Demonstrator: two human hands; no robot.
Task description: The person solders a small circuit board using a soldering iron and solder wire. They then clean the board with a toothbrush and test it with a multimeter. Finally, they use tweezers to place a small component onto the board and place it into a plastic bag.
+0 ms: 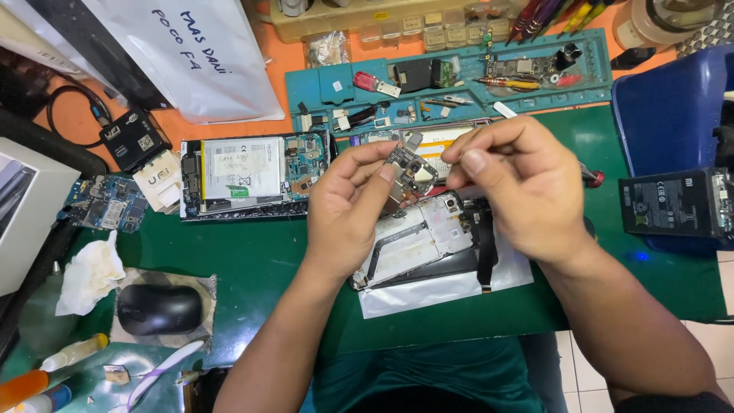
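My left hand [353,200] holds a small phone circuit board [408,170] up above the green mat, pinched between thumb and fingers. My right hand [520,183] pinches the same board from the right side with thumb and forefinger. Below both hands lies an opened phone frame [417,241] with a black flex cable [485,252], resting on a silvery plastic bag [436,289]. Whether the right hand also holds a small tool is hidden by the fingers.
A second opened phone with a white battery [243,172] lies at left. A teal tool tray [459,76] with screwdrivers and parts stands behind. A black mouse [159,309], tissue [90,274], a loose blue board [107,203] and a black battery pack [673,203] surround the green mat [252,260].
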